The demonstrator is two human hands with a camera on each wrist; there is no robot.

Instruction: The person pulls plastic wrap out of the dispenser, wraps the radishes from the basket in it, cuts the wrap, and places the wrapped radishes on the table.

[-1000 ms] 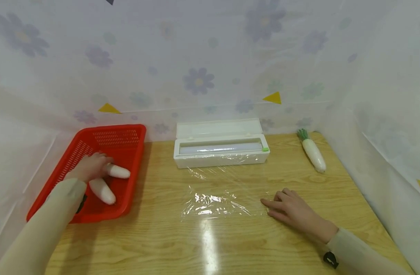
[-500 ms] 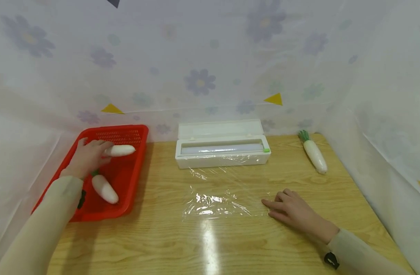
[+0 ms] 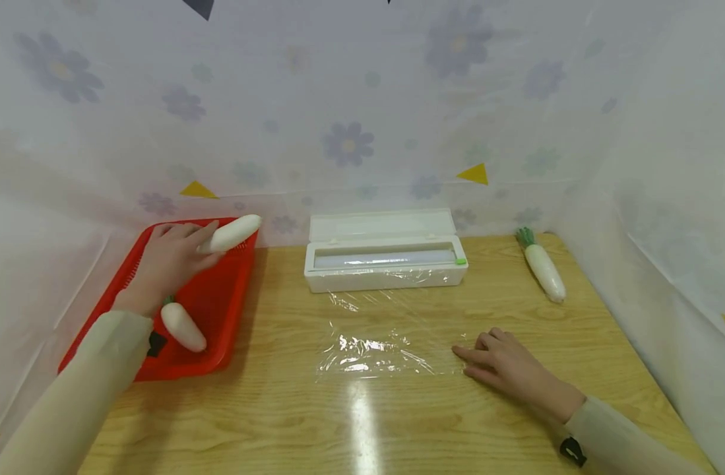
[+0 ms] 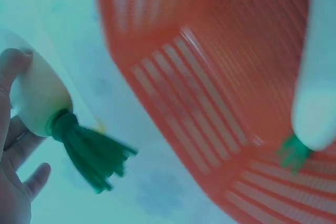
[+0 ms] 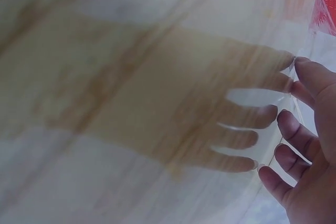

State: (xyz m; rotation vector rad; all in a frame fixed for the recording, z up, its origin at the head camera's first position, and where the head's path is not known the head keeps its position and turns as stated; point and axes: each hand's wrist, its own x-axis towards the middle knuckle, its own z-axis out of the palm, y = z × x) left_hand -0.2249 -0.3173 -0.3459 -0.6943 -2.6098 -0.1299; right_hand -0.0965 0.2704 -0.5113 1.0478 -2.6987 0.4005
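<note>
My left hand (image 3: 171, 262) grips a white radish (image 3: 236, 232) above the far part of the red basket (image 3: 234, 316). In the left wrist view that radish's green leafy top (image 4: 92, 148) points away from the fingers. A second white radish (image 3: 184, 326) lies inside the basket, with its green stem partly hidden by the hand. My right hand (image 3: 504, 363) rests on the table, its fingertips at the right edge of a clear sheet of cling film (image 3: 386, 343). In the right wrist view its fingers (image 5: 294, 132) are spread and touch the reflecting surface.
At the back middle stands a white cling film box (image 3: 386, 280) with its lid up and a roll inside; the film sheet runs from it. Another white radish (image 3: 545, 272) lies at the back right of the wooden table (image 3: 291, 422). Flower-patterned sheeting (image 3: 362, 99) surrounds the table.
My left hand has lifted the radish from inside the basket up to rim height and a little to the right, its tip now angled upward. My right hand has stayed in place.
</note>
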